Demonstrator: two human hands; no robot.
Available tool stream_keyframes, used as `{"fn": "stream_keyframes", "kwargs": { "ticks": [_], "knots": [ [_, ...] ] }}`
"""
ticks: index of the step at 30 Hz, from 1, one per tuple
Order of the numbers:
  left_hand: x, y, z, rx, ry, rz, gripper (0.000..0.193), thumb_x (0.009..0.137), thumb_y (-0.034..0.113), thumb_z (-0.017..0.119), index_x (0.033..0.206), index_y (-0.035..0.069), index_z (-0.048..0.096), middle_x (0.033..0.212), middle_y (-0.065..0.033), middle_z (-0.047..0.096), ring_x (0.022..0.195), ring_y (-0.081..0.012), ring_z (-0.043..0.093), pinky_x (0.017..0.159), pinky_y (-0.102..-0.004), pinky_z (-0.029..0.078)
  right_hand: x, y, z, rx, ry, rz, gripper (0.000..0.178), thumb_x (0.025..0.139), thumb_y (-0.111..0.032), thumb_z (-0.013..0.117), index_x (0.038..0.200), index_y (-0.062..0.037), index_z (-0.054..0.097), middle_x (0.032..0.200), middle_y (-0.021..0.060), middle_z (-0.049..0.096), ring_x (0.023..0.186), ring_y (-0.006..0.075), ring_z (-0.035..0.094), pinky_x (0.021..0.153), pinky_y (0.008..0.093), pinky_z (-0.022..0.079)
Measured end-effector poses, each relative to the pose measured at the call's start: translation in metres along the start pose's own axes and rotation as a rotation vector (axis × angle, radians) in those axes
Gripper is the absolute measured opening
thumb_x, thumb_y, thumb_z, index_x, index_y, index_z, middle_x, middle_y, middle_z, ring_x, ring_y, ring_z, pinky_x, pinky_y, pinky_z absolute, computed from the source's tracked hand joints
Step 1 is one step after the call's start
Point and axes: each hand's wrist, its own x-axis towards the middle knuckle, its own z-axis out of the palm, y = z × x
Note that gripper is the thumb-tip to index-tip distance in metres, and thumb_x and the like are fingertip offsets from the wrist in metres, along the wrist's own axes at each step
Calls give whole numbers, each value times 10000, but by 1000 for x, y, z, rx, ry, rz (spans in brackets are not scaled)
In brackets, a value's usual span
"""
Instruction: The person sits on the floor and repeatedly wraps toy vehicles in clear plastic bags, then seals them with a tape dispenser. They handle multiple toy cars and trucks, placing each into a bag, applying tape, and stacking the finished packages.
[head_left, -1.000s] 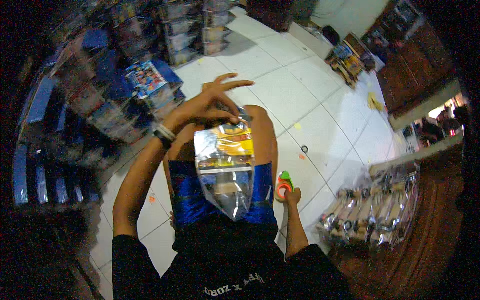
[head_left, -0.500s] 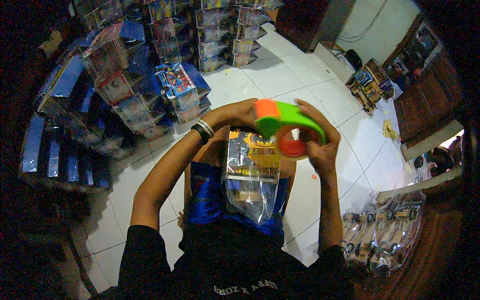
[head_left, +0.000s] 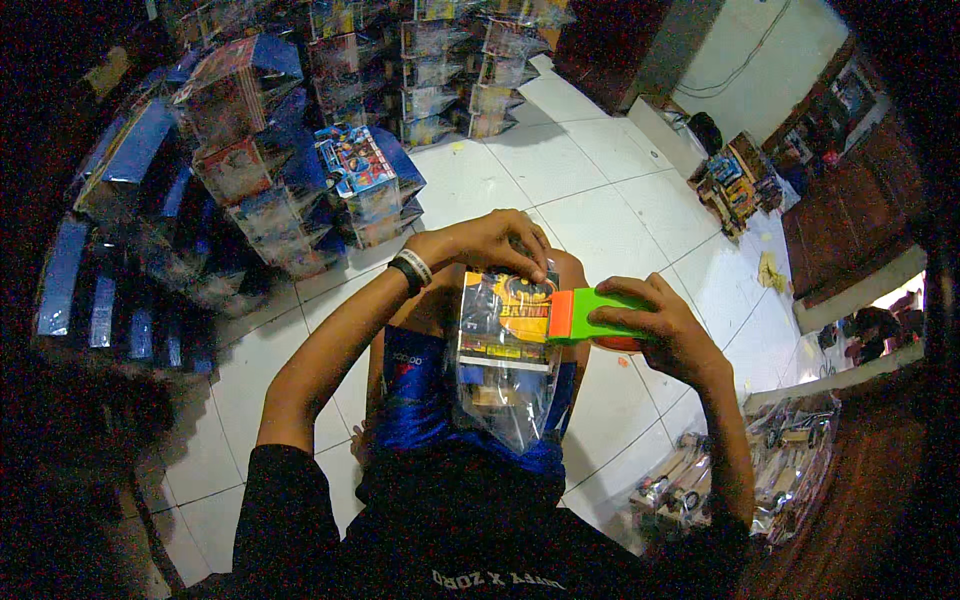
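Just lowered green-and-orange tape dispenser (head_left: 583, 305), clasped in curled fingers of right hand (head_left: 672, 330), bringing its orange end (head_left: 561, 318) alongside clear printed plastic bag (head_left: 505, 345), directly below fingertips of left hand (head_left: 488, 243) pinching its top.

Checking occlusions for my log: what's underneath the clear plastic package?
Blue shorts show either side of the clear plastic package; what lies directly beneath its yellow printed part is covered.

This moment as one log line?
left hand: pinches top of clear bag; right hand: holds green-orange tape dispenser at bag's edge; bag: over blue shorts
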Motion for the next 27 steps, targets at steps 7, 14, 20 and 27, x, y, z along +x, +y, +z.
{"fn": "stream_keyframes", "kwargs": {
  "ticks": [7,14,20,27],
  "knots": [
    [22,55,-28,645,100,94,277,872,395,773,1018,162,807,1452,0,604,1375,-274,442,1096,-527,318,19,-37,-71,-55,318,-204,456,664,-142,914,1096,-171,769,1248,87,703,973,290,655,811,378,535],
    [46,103,-60,1419,-229,-420,881,774,313,802,1566,236,424,1675,-89,298,1557,-364,217,1136,-727,278,49,-62,-105,-211,286,-351,396,700,-35,798,1071,-171,778,1267,70,708,926,291,657,784,383,553],
    [34,82,-52,1286,-263,346,625,840,229,726,1445,227,568,1645,-40,374,1539,-307,289,1170,-669,274,43,-50,-94,-60,322,-284,502,668,-29,849,1135,-194,767,1292,60,695,957,285,667,840,384,571],
    [-6,56,-26,-126,-197,-181,311,949,204,662,1249,119,672,1446,-100,577,1500,-340,339,1180,-539,318,38,-39,-86,59,327,-283,527,669,-54,869,1166,-190,756,1310,70,680,1102,306,661,916,403,556]
  ]
}}
